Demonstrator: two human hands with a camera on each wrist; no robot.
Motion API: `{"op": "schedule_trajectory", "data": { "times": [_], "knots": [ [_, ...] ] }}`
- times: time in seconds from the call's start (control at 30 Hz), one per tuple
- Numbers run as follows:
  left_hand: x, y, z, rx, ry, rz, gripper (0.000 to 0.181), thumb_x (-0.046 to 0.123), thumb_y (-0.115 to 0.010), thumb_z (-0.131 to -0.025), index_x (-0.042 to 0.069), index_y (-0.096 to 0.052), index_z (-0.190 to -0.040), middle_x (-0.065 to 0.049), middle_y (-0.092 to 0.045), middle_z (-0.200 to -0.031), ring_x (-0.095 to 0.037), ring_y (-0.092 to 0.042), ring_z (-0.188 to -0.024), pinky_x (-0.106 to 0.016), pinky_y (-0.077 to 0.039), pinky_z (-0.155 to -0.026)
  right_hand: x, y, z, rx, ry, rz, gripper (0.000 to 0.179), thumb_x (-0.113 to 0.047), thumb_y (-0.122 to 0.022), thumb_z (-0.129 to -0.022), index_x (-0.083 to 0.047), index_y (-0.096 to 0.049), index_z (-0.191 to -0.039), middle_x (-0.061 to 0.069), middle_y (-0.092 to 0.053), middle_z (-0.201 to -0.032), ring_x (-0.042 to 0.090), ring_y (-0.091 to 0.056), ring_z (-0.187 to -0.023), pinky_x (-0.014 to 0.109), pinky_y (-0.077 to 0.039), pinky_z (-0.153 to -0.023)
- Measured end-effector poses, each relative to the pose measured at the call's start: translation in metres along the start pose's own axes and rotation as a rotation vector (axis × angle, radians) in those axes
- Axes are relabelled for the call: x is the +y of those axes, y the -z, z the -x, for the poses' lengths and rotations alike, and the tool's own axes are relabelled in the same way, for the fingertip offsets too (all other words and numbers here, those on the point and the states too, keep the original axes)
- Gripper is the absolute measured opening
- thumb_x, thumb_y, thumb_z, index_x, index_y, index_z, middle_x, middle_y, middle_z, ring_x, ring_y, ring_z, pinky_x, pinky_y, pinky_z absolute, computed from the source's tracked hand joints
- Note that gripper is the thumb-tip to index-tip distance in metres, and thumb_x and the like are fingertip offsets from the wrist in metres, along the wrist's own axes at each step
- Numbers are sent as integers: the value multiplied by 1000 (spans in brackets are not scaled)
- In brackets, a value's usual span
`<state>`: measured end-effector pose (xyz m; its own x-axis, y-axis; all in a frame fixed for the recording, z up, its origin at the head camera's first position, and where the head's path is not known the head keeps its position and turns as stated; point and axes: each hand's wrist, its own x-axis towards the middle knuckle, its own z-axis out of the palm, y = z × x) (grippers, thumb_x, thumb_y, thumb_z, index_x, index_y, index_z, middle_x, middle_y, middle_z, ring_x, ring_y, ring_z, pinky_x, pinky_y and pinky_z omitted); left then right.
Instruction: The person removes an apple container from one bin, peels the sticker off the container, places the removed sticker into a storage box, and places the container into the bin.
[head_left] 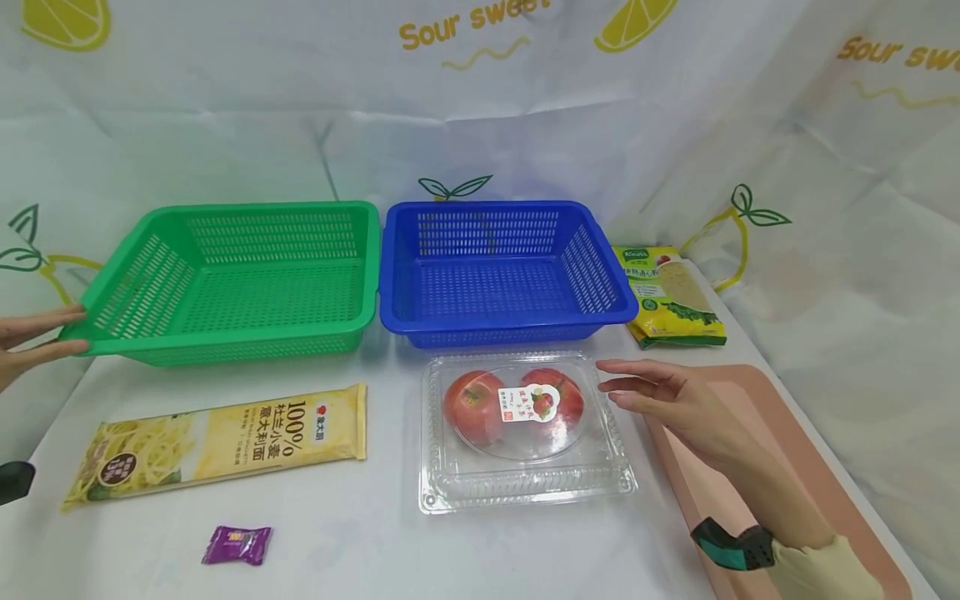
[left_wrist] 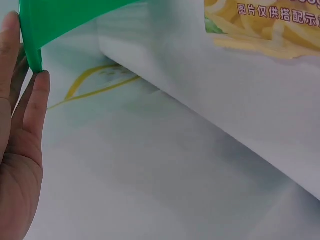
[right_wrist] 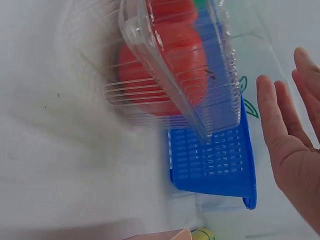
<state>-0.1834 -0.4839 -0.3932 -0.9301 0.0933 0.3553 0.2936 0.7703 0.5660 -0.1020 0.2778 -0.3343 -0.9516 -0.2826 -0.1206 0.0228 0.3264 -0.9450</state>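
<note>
My left hand [head_left: 18,358] pinches the near left corner of the green basket [head_left: 247,340] between thumb and fingers. In the left wrist view the fingertips meet the green rim [left_wrist: 31,35]. My right hand [head_left: 675,404] hovers by the right edge of a clear plastic box [head_left: 525,492], thumb and fingers apart with nothing between them. Inside that lidded box lie two red apples [head_left: 471,408] under a white label. In the right wrist view, the hand [right_wrist: 295,150] is apart from the box [right_wrist: 220,100]. A blue basket [head_left: 510,329] stands just beyond it.
A spaghetti packet [head_left: 225,442] lies in front of the green basket, with a small purple wrapped sweet [head_left: 237,545] nearer me. Right of the blue basket is a yellow Knorr packet [head_left: 671,296]. A pink tray [head_left: 738,400] runs along the right edge, under my right forearm.
</note>
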Motion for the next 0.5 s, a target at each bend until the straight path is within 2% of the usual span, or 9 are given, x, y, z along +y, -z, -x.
{"op": "schedule_trajectory", "data": {
  "times": [0.07, 0.1, 0.17, 0.2, 0.23, 0.3, 0.4, 0.47, 0.5],
  "knots": [
    [1, -1, 0, -21, 33, -27, 42, 2, -52, -98, -7, -43, -138, 5, -26, -151, 19, -20, -125, -4, -15, -99, 2, -3, -5, -33, 23, -7, 42, -13, -64, -93, -2, -55, -133, -3, -63, -125, 7, -61, -110, 20, -49, -89],
    [2, -1, 0, -26, 60, -56, 46, 4, -55, -97, -6, -41, -140, -2, -24, -153, 22, -19, -120, -1, -16, -95, 2, -4, -8, -50, 43, -14, 42, -11, -64, -93, 0, -54, -132, -3, -62, -126, 8, -61, -110, 21, -49, -89],
    [2, -2, -2, -33, 94, -65, 49, 7, -57, -97, -8, -39, -140, -11, -22, -154, 23, -19, -119, 3, -19, -89, 4, -6, -14, -84, 93, -23, 43, -7, -65, -91, 4, -54, -131, -2, -61, -126, 11, -61, -111, 25, -50, -89],
    [3, -2, -3, -38, 103, -60, 49, 7, -57, -97, -16, -39, -136, -16, -22, -153, 22, -19, -119, 3, -20, -88, 5, -8, -17, -99, 116, -24, 43, -5, -65, -91, 5, -54, -131, 0, -61, -127, 12, -61, -112, 25, -50, -89],
    [4, -2, -4, -37, 109, -63, 49, 9, -57, -97, -17, -40, -135, -16, -23, -153, 22, -20, -118, 4, -21, -86, 6, -9, -20, -114, 139, -27, 43, -3, -66, -90, 6, -53, -130, 4, -61, -127, 13, -61, -112, 27, -51, -89],
    [5, -2, -5, -38, 114, -68, 50, 11, -59, -96, -18, -41, -133, -11, -25, -152, 24, -22, -115, 6, -23, -83, 7, -13, -25, -134, 180, -27, 44, -1, -67, -88, 7, -54, -129, 12, -59, -129, 15, -61, -112, 29, -51, -88],
    [8, 0, -9, -30, 99, -88, 50, 12, -64, -93, -19, -46, -128, 5, -31, -145, 30, -27, -103, 6, -28, -80, 8, -18, -31, -152, 203, -24, 47, 0, -70, -85, 5, -55, -129, 21, -56, -129, 16, -61, -112, 30, -51, -87],
    [10, 3, -11, -22, 60, -97, 48, 9, -68, -90, -15, -50, -126, 15, -35, -136, 34, -29, -94, 6, -29, -77, 8, -21, -36, -165, 228, -25, 49, 1, -72, -83, 5, -55, -129, 24, -56, -127, 17, -62, -112, 31, -51, -87],
    [10, 4, -12, -14, 38, -94, 46, 9, -70, -88, -7, -53, -126, 23, -37, -129, 34, -30, -91, 6, -30, -75, 8, -23, -37, -173, 238, -28, 49, 2, -72, -82, 5, -55, -128, 23, -57, -127, 17, -62, -112, 31, -51, -87]
  ]
}}
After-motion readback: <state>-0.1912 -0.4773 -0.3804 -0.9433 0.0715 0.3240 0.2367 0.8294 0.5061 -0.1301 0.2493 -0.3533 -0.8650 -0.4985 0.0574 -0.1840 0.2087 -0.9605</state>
